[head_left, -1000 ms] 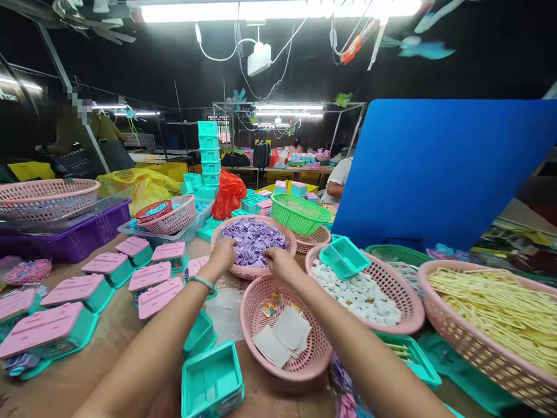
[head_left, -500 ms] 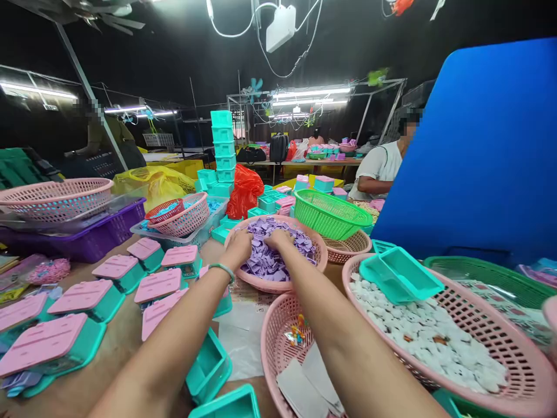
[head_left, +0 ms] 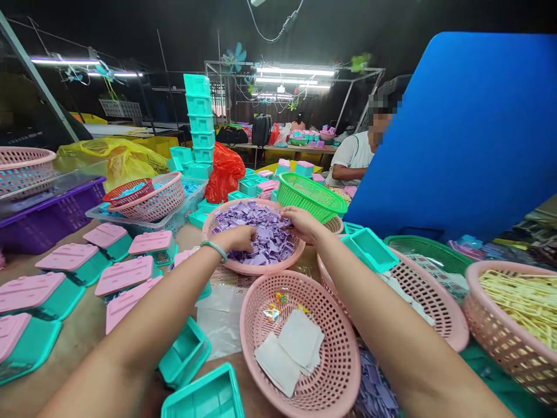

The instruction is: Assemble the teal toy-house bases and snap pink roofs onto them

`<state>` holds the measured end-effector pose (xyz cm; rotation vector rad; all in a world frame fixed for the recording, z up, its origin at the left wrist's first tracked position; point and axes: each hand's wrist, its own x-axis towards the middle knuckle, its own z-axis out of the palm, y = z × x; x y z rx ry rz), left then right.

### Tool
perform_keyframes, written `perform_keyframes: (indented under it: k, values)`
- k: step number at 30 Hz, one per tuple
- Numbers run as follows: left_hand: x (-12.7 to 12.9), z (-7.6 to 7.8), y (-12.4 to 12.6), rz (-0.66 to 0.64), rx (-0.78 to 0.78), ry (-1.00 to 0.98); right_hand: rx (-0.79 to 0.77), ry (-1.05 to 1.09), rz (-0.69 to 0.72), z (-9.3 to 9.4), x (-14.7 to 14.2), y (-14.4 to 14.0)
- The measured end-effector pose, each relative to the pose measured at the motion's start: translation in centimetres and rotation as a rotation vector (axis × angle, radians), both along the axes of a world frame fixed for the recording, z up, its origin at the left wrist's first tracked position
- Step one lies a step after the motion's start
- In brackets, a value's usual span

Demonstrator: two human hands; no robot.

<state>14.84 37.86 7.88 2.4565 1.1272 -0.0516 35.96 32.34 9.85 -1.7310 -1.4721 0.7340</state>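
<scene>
Your left hand (head_left: 241, 238) bends into the purple pieces (head_left: 274, 244) mid-scene; your right hand (head_left: 303, 222) crosses their right rim — whether either grips any, I can't tell. A green basket (head_left: 307, 200) crowds its far side — brown tabletop (head_left: 85, 342) shows near left, beside pink-lidded boxes (head_left: 124, 274).

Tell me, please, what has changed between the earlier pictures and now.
The right hand has moved right, from among the purple pieces to the right edge of their pink basket. The left hand has shifted inward, over the pieces. Whether either hand holds a piece is unclear. The green basket, red bag and stacked boxes stayed in place.
</scene>
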Motion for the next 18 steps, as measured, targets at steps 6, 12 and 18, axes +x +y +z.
perform_keyframes:
  k: [6, 12, 18]
  values:
    - [-1.1, 0.2, -0.7, 0.13, 0.0, -0.185, -0.13, -0.425, 0.016, -0.8, 0.2, -2.0]
    - [0.5, 1.3, -4.7, 0.286, -0.129, -0.617, 0.01, -0.622, -0.026, 0.8, -1.9, -3.7]
    - [0.6, 5.4, -13.3, 0.314, -0.486, -0.963, 0.412, -0.581, 0.137, 4.1, -6.1, -12.8]
